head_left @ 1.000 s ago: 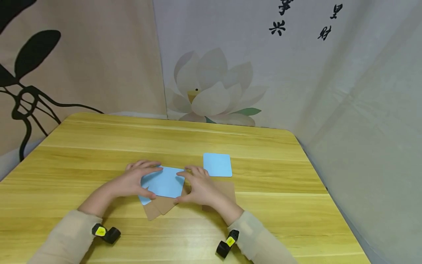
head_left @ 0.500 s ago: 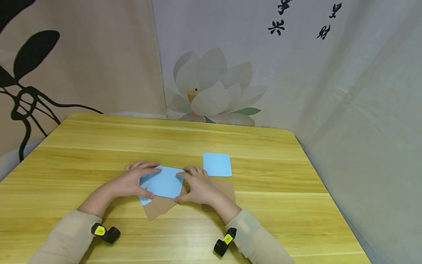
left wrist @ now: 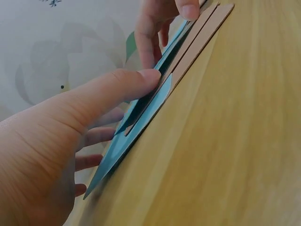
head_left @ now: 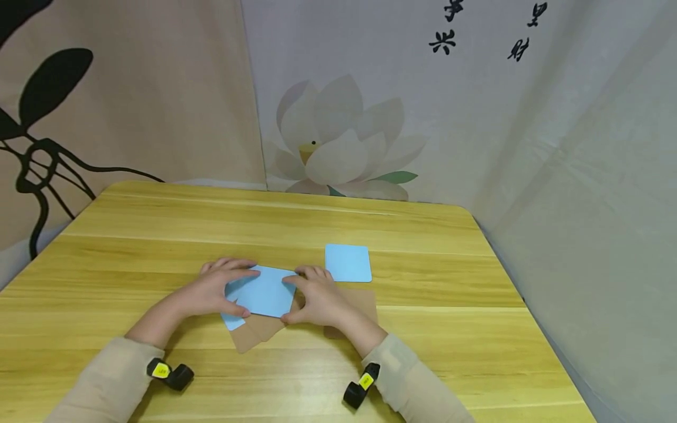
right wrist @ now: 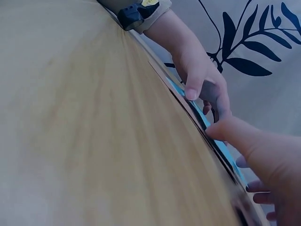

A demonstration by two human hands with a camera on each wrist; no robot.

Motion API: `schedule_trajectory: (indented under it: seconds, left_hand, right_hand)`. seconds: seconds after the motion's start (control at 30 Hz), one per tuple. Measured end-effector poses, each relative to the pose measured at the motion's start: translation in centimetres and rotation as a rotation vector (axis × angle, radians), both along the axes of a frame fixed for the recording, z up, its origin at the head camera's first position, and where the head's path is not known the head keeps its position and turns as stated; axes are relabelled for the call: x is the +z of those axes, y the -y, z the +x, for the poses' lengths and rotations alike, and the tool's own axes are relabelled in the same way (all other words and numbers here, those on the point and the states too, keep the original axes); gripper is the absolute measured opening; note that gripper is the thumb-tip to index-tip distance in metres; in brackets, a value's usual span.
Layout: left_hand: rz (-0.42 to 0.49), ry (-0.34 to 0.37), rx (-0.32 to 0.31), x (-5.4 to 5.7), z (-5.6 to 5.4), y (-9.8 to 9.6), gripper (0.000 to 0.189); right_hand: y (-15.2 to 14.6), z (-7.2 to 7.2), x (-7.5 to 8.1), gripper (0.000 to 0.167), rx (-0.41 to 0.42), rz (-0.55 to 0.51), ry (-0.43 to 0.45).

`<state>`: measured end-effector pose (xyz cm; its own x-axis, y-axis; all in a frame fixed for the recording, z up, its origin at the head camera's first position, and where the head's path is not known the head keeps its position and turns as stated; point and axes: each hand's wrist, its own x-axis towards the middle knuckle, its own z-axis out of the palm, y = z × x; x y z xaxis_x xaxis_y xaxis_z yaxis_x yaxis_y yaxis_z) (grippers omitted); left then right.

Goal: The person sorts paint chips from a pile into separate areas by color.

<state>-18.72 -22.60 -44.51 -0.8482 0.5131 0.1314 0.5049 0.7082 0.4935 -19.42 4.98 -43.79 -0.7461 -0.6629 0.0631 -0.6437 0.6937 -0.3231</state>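
We note L hand (head_left: 218,289) & R hand (head_left: 319,301) – fingers holding top blue card (head_left: 268,292), L/R ends; prob. light, bendable – take opp. edges.

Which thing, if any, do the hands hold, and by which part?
The blue card over two brown cards is held: the left hand grips its left end, the right hand its right end, each spanning from near edge to far edge.
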Motion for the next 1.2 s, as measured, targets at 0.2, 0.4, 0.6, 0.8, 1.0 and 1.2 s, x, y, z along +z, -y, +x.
schedule_trajectory:
  seconds: [0.2, 0.4, 0.6, 0.8, 1.0, 1.2]
  left_hand:
    - [0.003, -0.036, 0.018, 0.4, 0.0, -0.6, 0.086]
    - [0.009, -0.034, 0.029, 0.8, 0.1, -1.7, 0.084]
    - [0.019, -0.057, 0.036, 1.0, -0.1, -3.4, 0.081]
    - [0.028, -0.089, 0.043, 1.2, -0.6, -5.7, 0.081]
    - [0.016, -0.095, 0.069, 1.8, -1.4, -7.9, 0.081]
    - [0.024, -0.104, 0.065, 2.2, -2.4, -9.5, 0.080]
  right_hand:
    - [-0.7, -0.4, 0.4, 0.074, 0.024, -0.029, -0.004]
    - [-1.9, -1.1, 1.1, 0.072, 0.043, -0.075, 0.030]
    - [-3.8, -1.7, 1.4, 0.072, 0.078, -0.110, 0.072]
    - [-6.1, -2.6, 1.5, 0.072, 0.090, -0.160, 0.116]
    - [-8.1, -3.5, 1.6, 0.074, 0.072, -0.169, 0.141]
    - [-9.6, -4.2, 2.1, 0.074, 0.043, -0.200, 0.161]
